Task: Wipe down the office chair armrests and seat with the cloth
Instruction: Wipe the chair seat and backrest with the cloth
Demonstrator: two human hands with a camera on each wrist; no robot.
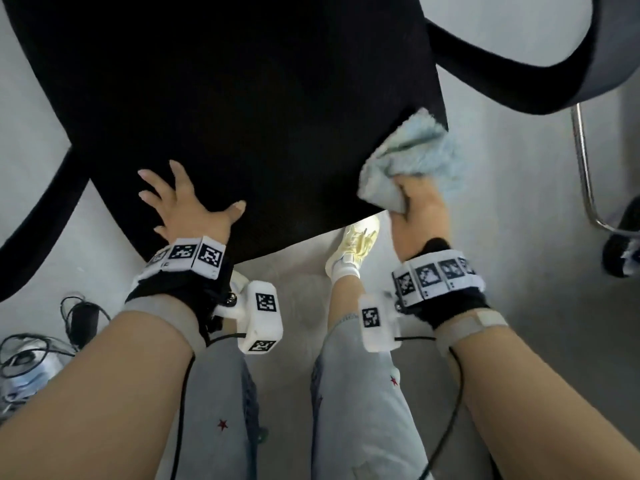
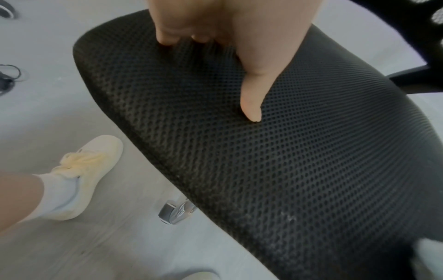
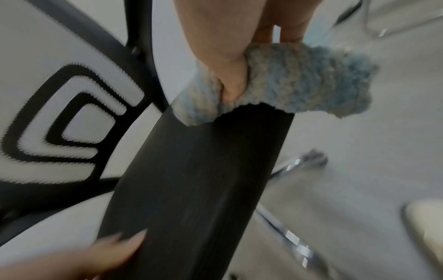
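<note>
The black mesh seat (image 1: 242, 116) of the office chair fills the upper head view. My left hand (image 1: 183, 202) lies flat on the seat's near left part with fingers spread; the left wrist view shows its thumb (image 2: 251, 102) pressed on the mesh seat (image 2: 287, 151). At the seat's right front corner my right hand (image 1: 415, 209) grips a fluffy light-blue cloth (image 1: 415, 157) bunched against the edge. In the right wrist view the cloth (image 3: 299, 81) is draped over the seat (image 3: 203, 180) edge, thumb sunk into it. A black armrest (image 1: 519, 74) curves at the upper right, another (image 1: 41, 209) at the left.
Pale grey floor surrounds the chair. My foot in a cream shoe (image 1: 353, 247) stands under the seat's front edge. A chrome chair leg (image 1: 585, 168) with a black castor (image 1: 623, 244) is at the right. Cables and a black device (image 1: 79, 320) lie at the lower left.
</note>
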